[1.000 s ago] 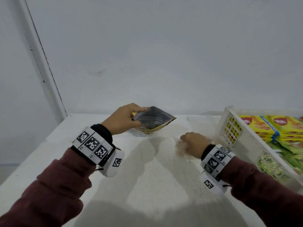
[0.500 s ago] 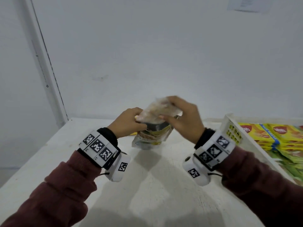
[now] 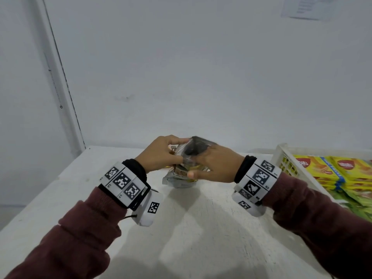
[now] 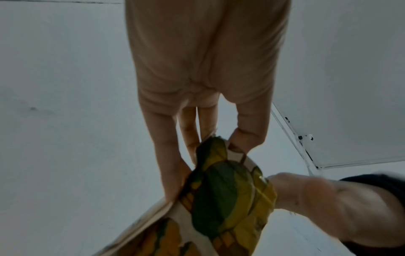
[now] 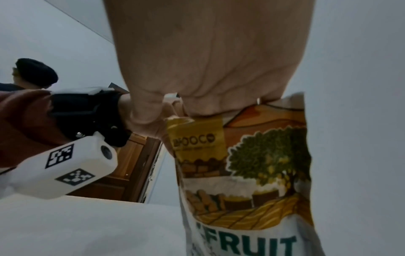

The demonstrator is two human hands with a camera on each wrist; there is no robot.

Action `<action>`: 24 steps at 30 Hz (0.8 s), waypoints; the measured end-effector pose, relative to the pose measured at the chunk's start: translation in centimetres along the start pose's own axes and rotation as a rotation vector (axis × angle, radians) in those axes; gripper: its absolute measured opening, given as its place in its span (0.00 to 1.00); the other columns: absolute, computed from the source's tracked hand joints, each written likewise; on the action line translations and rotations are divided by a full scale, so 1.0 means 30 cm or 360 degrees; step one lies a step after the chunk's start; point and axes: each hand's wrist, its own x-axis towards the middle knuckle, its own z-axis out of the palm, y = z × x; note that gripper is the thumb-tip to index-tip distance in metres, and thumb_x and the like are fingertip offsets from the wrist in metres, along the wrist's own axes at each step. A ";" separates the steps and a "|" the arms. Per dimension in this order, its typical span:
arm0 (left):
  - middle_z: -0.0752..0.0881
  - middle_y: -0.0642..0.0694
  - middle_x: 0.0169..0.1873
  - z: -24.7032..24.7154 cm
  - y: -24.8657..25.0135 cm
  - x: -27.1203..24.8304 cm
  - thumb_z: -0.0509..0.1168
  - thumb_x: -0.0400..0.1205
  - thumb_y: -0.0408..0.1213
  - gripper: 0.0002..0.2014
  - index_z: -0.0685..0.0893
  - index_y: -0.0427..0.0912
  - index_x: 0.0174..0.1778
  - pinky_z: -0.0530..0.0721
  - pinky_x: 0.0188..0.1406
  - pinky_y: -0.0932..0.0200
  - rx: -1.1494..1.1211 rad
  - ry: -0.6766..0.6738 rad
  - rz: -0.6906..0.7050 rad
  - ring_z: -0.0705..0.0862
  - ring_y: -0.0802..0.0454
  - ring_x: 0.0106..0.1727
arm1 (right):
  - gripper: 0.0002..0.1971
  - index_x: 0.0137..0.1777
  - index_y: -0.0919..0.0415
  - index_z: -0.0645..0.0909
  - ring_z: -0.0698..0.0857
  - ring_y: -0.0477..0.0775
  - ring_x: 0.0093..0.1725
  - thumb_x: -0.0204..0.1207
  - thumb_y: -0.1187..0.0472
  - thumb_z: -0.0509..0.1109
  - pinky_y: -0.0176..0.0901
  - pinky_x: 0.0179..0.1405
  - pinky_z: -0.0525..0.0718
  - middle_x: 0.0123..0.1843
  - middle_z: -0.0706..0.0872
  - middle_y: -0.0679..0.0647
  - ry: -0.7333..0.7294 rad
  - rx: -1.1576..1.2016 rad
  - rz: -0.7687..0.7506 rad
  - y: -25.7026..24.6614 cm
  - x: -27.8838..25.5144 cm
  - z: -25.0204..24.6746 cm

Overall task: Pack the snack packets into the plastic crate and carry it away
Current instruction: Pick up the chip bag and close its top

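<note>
A snack packet (image 3: 181, 178) with a tree picture and the word FRUIT (image 5: 252, 173) stands upright near the table's far edge. My left hand (image 3: 161, 156) pinches its top from the left, and my right hand (image 3: 211, 166) grips it from the right, with the thumb low at the front. In the left wrist view the left fingers (image 4: 171, 155) hold the packet's crumpled top (image 4: 223, 187). The white plastic crate (image 3: 281, 158) stands at the right, apart from both hands, with yellow packets (image 3: 322, 168) and green ones (image 3: 358, 200) inside.
The white table (image 3: 191, 228) ends at a white wall (image 3: 201, 77) just behind the packet. A vertical frame (image 3: 60, 87) runs down the wall at the left. A wooden door (image 5: 131, 164) shows in the right wrist view.
My right hand rose from the table and took hold of the packet beside my left hand. Together they stood the packet upright.
</note>
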 end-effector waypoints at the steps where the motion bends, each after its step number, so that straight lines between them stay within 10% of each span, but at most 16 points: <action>1: 0.79 0.45 0.61 0.001 0.001 0.000 0.68 0.72 0.21 0.26 0.81 0.46 0.65 0.86 0.51 0.47 0.0025 -0.0003 0.0001 0.85 0.47 0.46 | 0.36 0.67 0.53 0.76 0.72 0.54 0.70 0.70 0.31 0.47 0.48 0.68 0.73 0.69 0.78 0.53 -0.0050 -0.0081 -0.0013 0.005 0.005 0.019; 3: 0.79 0.46 0.60 -0.001 0.004 0.001 0.67 0.73 0.22 0.25 0.80 0.44 0.66 0.87 0.50 0.48 0.0061 0.0020 -0.0006 0.84 0.49 0.44 | 0.38 0.71 0.54 0.71 0.74 0.54 0.69 0.67 0.30 0.57 0.47 0.67 0.75 0.69 0.78 0.52 -0.0099 -0.0135 0.0100 0.005 0.007 0.022; 6: 0.79 0.49 0.58 -0.011 0.010 0.001 0.64 0.77 0.25 0.21 0.81 0.47 0.64 0.87 0.47 0.49 0.0108 0.0062 -0.0004 0.84 0.49 0.44 | 0.26 0.69 0.57 0.74 0.81 0.56 0.61 0.70 0.57 0.72 0.47 0.49 0.79 0.64 0.82 0.52 0.0203 -0.0110 0.0090 0.002 -0.001 -0.005; 11: 0.83 0.45 0.59 -0.003 0.021 0.003 0.60 0.80 0.27 0.17 0.85 0.52 0.56 0.86 0.44 0.48 0.0161 0.0077 0.0005 0.86 0.43 0.47 | 0.24 0.74 0.47 0.72 0.80 0.56 0.66 0.79 0.66 0.58 0.50 0.60 0.80 0.68 0.81 0.50 -0.0106 -0.0081 0.0142 0.007 0.025 0.031; 17: 0.82 0.42 0.60 0.013 0.018 0.011 0.59 0.77 0.23 0.21 0.84 0.46 0.61 0.86 0.47 0.50 0.0219 0.0111 0.0030 0.84 0.45 0.47 | 0.20 0.74 0.59 0.70 0.81 0.60 0.63 0.83 0.62 0.56 0.44 0.59 0.78 0.66 0.81 0.59 -0.0404 -0.0114 0.0191 -0.008 0.049 0.032; 24: 0.83 0.43 0.62 -0.011 0.009 0.027 0.55 0.80 0.22 0.20 0.84 0.42 0.62 0.76 0.40 0.74 0.0440 0.0182 0.0035 0.82 0.43 0.59 | 0.16 0.60 0.61 0.83 0.83 0.43 0.49 0.74 0.73 0.67 0.25 0.53 0.76 0.54 0.87 0.54 0.0493 0.0791 0.0339 0.111 -0.106 -0.142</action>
